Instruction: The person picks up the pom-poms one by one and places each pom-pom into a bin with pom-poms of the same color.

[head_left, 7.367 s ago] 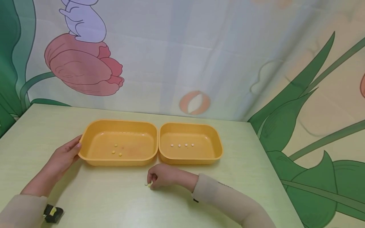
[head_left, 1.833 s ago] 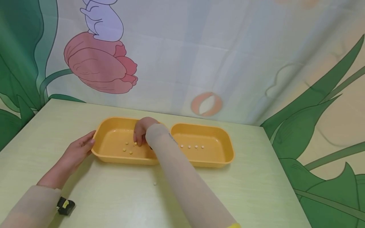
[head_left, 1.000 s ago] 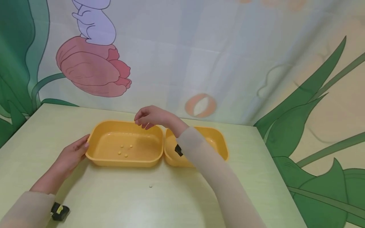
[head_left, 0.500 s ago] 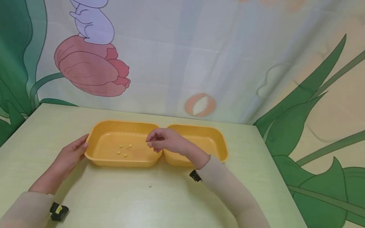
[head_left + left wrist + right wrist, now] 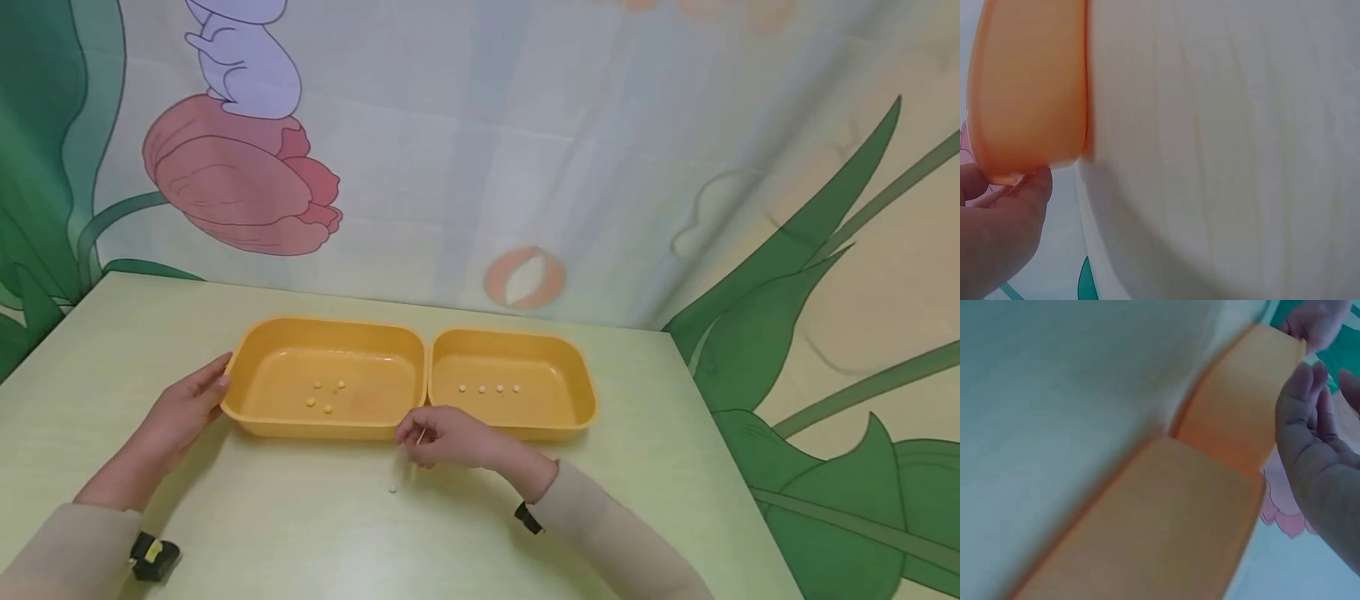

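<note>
At its left end, the larger yellow plastic tray [image 5: 322,431] is gripped by my left hand [image 5: 176,412], thumb at the rim and fingers against the outer wall. Several small round yellow pill-like pieces [image 5: 327,409] lie inside it. My right hand [image 5: 450,437] hovers just in front of where the trays meet, fingers loosely bent with nothing visible between them. A single pale pill-like piece [image 5: 392,489] lies on the table below its fingertips. In the right wrist view, the thumb and fingers of my right hand [image 5: 1316,431] stand apart.
A smaller yellow tray [image 5: 517,432] adjoins the first one's right side, with a row of several white pill-like pieces [image 5: 482,389] in it. Black wrist devices [image 5: 153,557] hang below both sleeves. A printed cloth [image 5: 420,150] rises behind the pale table [image 5: 300,517].
My right hand placed another yellow piece in the left tray, then came back over the trays toward the front. One pale piece is left on the table. My left hand keeps its grip.
</note>
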`<state>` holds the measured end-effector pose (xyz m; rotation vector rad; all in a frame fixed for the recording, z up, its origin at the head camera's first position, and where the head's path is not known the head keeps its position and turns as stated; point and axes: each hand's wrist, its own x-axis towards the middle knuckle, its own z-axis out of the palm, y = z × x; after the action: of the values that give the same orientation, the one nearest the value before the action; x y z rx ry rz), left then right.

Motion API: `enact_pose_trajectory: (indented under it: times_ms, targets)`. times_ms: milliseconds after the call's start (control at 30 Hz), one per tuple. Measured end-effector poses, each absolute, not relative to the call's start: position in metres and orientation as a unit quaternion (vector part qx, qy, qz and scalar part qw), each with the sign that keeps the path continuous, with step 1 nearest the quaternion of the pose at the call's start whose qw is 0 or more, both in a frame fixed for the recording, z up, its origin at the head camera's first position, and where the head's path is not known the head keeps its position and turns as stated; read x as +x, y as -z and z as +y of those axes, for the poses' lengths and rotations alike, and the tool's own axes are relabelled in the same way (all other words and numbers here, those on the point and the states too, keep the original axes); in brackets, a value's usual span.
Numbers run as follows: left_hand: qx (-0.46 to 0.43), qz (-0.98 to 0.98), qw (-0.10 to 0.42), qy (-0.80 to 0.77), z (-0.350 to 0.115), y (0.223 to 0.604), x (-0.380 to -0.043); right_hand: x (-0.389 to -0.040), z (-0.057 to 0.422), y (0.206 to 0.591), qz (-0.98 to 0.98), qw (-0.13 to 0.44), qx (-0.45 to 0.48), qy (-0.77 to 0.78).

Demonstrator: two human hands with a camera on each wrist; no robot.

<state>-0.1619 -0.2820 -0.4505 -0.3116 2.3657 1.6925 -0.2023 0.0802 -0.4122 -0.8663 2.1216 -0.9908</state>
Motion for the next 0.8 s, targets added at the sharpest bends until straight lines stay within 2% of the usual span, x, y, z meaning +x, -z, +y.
enact_pose_trajectory:
  times_ms: [133, 367, 800]
  targets:
    - [-0.112, 0.804, 0.107, -0.575, -0.283, 0.452, -0.162, -0.196, 0.077, 0.426, 0.828, 0.317, -0.341, 0.312]
    - [-0.119, 0.802, 0.107, -0.576, -0.282, 0.454, -0.163, -0.189, 0.072, 0.445, 0.836, 0.342, -0.295, 0.310]
    - [-0.119, 0.807, 0.108, -0.569, -0.281, 0.451, -0.163, -0.184, 0.062, 0.448, 0.875, 0.279, -0.328, 0.221]
